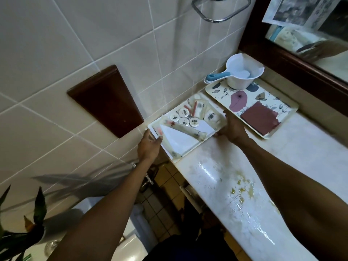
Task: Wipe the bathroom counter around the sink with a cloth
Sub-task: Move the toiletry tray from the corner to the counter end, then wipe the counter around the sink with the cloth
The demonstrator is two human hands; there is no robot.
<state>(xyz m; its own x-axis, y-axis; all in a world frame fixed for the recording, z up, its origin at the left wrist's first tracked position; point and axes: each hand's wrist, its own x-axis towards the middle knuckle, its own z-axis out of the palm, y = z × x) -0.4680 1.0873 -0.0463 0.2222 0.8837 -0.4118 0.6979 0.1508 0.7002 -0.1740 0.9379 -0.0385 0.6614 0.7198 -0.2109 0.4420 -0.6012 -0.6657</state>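
A white tray of toiletries (181,150) sits at the left end of the pale marble counter (282,147), against the tiled wall. My left hand (149,146) grips the tray's left edge and my right hand (232,129) grips its right edge. The tray holds several round capped pots, sachets, thin tubes and a folded white paper. A dark red cloth (259,117) lies folded on the floral tray (222,93) further along the counter. Water and yellowish smears (243,191) cover the counter in front of me. The sink is out of view.
A white scoop with a blue handle (243,72) stands on the floral tray's far end. A dark wooden mirror frame (293,65) runs along the counter's back. A brown wall panel (105,100), a chrome towel ring (220,10) and plant leaves (28,223) are to the left.
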